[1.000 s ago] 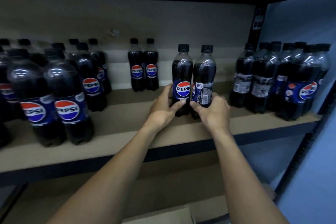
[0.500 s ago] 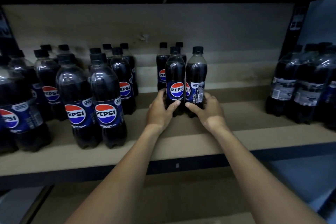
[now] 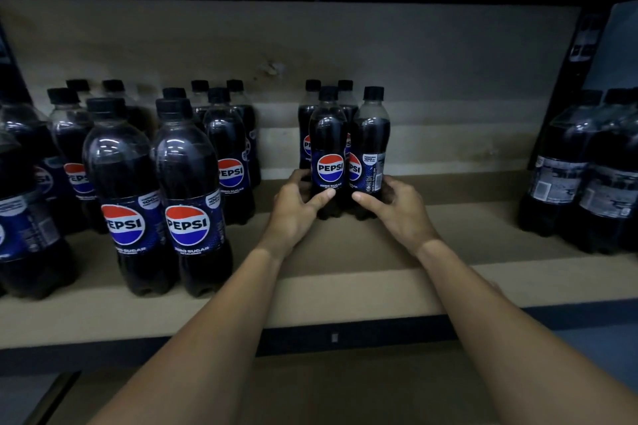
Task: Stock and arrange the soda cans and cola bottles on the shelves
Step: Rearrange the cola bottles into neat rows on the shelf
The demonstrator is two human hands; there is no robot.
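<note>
Nearest me: both forearms reach in over the shelf (image 3: 345,290) front edge. My left hand (image 3: 293,209) has its fingers (image 3: 322,197) wrapped round the base of the left bottle (image 3: 328,152); my right hand (image 3: 397,207) grips the right bottle (image 3: 371,148) low down, thumb across the front. Both bottles stand upright on the shelf, touching each other, roughly mid-depth.

Step in hand, imo: push the pair straight back so they sit just in front of the back pair (image 3: 312,121), which stands right behind them by the rear wall. To do it well, keep grip low, near the bases, and slide rather than lift, since tall narrow bottles tip easily if pushed high. Keep both moving together so they stay square. The left bottle's label faces me, but the right one shows its side panel, so I'd twist it w/ the right hand till the logo is frontal.

Off to the left, the stocked rows (image 3: 155,203) w/ logos out are the ref for spacing. Far right, another group (image 3: 583,176) stands well apart; it needs no touch now.
</note>
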